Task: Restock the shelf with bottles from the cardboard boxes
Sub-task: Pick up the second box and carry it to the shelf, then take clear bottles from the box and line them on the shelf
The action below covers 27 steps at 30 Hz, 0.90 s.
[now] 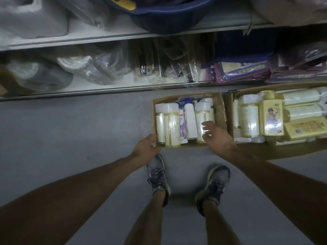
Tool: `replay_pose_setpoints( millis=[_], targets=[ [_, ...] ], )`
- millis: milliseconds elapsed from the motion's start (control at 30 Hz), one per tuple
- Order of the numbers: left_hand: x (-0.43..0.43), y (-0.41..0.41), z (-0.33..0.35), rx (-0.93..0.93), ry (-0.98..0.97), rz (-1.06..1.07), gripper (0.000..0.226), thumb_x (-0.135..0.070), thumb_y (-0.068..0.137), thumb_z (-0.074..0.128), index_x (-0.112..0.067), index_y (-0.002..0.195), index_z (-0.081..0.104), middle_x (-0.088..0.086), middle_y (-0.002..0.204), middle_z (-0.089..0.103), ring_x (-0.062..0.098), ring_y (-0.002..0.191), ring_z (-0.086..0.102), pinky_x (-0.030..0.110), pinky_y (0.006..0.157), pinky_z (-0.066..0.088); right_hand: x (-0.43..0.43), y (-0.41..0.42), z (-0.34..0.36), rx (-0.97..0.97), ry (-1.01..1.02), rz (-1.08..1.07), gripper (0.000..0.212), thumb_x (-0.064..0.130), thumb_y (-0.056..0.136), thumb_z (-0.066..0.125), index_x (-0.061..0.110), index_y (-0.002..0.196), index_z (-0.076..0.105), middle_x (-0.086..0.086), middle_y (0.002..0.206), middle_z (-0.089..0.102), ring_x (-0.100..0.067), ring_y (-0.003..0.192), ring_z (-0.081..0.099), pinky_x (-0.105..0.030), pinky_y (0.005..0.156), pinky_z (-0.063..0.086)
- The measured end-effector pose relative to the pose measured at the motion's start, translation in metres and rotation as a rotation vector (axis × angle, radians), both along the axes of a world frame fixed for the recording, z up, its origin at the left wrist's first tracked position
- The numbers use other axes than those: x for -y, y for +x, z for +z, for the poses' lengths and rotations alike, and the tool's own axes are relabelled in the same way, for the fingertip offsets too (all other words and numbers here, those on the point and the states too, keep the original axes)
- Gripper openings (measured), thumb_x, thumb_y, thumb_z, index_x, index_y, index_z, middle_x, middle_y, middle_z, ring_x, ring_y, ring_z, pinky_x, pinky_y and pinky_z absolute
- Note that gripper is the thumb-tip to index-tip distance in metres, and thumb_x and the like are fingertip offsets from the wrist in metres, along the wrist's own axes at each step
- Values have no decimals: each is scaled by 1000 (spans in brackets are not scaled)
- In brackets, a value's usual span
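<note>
A small cardboard box (219, 110) sits on the grey floor below the shelf, packed with several bottles lying side by side: yellowish ones with white caps (170, 128) and a plain white one (190, 121). My left hand (145, 147) grips the box's near left corner. My right hand (216, 136) reaches over the near right corner, its fingers spread above a yellowish bottle (200, 121) at the box's right side. A larger cardboard box (230, 110) stands just to the right, filled with more yellow and white bottles (271, 119).
The lowest shelf (106, 89) runs across the top, crowded with plastic-wrapped goods and purple packets (247, 71). A higher shelf holds a dark blue basin (168, 18). My two shoes (158, 177) stand on the floor right behind the small box.
</note>
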<state>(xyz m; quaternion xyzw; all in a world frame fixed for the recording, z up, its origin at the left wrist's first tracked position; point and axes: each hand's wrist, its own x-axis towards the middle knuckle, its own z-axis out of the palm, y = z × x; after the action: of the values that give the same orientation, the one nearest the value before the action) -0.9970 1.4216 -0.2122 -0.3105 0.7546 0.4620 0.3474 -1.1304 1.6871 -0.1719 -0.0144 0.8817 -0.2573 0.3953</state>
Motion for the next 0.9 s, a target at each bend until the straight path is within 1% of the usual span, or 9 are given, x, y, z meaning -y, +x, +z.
replay_pose_setpoints(
  millis=[67,133,233,333,400,467,567,700,900],
  targets=[
    [-4,-2,-6,-15,-12,-5,48,-30,99,72,-26,144,56,-9,130,59,15,114,61,23,86,48,6,-2,-14,27,-81,-54,50,13,98,72,21,146,57,-5,134,69,-25,120,68,-46,108,54],
    [-9,-7,-15,-21,-21,-18,46,-31,99,72,-23,142,57,-10,128,61,16,114,63,23,85,51,13,-7,-28,60,-129,-98,55,16,95,78,24,145,56,-2,133,68,-22,121,66,-44,108,54],
    [-18,-19,-35,-13,-12,30,58,-32,99,74,-18,151,52,1,146,61,24,130,62,39,108,54,26,-19,-52,89,-180,-123,58,17,94,79,24,147,56,-1,135,66,-23,123,64,-46,110,53],
    [-30,-32,-58,-8,-39,56,74,-34,97,77,-14,159,42,10,158,52,28,140,55,44,115,48,38,-29,-77,94,-216,-117,57,19,95,78,24,147,56,0,132,65,-23,121,64,-47,110,52],
    [-39,-40,-74,-18,-55,90,80,-35,95,80,-13,159,39,12,157,50,26,136,54,40,111,50,44,-32,-92,89,-208,-88,54,22,96,74,26,146,55,3,131,65,-21,118,64,-45,109,53],
    [-47,-48,-89,-15,-61,132,77,-35,93,82,-14,154,41,11,151,55,23,125,58,38,98,55,49,-33,-107,101,-206,-72,54,23,97,73,26,148,53,3,134,64,-21,118,65,-44,108,53],
    [-59,-54,-110,13,-132,155,75,-35,89,86,-13,147,45,12,146,57,30,128,61,49,102,58,54,-31,-126,126,-193,-65,54,23,100,70,25,151,50,-1,140,62,-20,120,63,-36,104,53],
    [-70,-58,-125,37,-259,142,90,-46,86,86,-14,154,36,14,149,46,33,134,54,47,106,53,53,-29,-143,112,-169,-14,50,26,104,63,25,152,49,0,139,64,-17,116,59,-27,95,44],
    [-70,-66,-124,5,-234,187,88,-39,83,90,-13,149,38,13,143,52,32,128,58,51,104,56,51,-33,-155,120,-184,-33,48,28,105,62,25,151,48,-1,138,63,-18,115,59,-35,101,51]
  ],
)
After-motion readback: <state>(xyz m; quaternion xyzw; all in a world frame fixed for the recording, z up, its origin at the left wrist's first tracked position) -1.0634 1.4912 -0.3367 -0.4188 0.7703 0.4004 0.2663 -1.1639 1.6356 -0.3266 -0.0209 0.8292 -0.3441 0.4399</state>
